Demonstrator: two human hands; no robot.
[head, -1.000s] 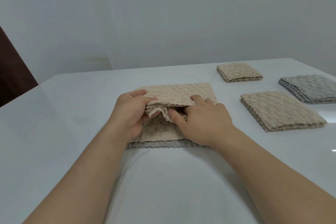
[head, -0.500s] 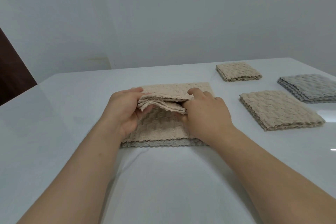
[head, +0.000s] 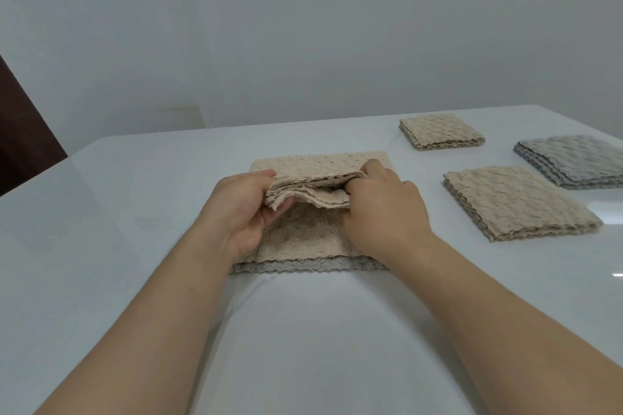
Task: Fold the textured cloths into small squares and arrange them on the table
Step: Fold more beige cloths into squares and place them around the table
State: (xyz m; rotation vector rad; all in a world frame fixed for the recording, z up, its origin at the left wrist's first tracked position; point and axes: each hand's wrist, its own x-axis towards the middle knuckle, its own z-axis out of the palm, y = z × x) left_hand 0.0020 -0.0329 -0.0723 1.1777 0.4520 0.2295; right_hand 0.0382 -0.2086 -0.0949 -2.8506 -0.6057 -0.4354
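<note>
White table [head: 101, 212], wide stretch left of the beige cloth [head: 310, 194], its lifted edge pinched between left hand [head: 236, 212] and right hand [head: 384, 212].

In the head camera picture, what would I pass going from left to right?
From the left: dark brown panel → left hand → beige cloth gripped by both hands → right hand → far beige folded square → grey folded square.

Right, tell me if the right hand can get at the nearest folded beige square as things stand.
Probably yes, but not freely: the right hand grips the half-folded beige cloth with the left hand. The folded beige square lies just to its right, with only bare table between.
</note>
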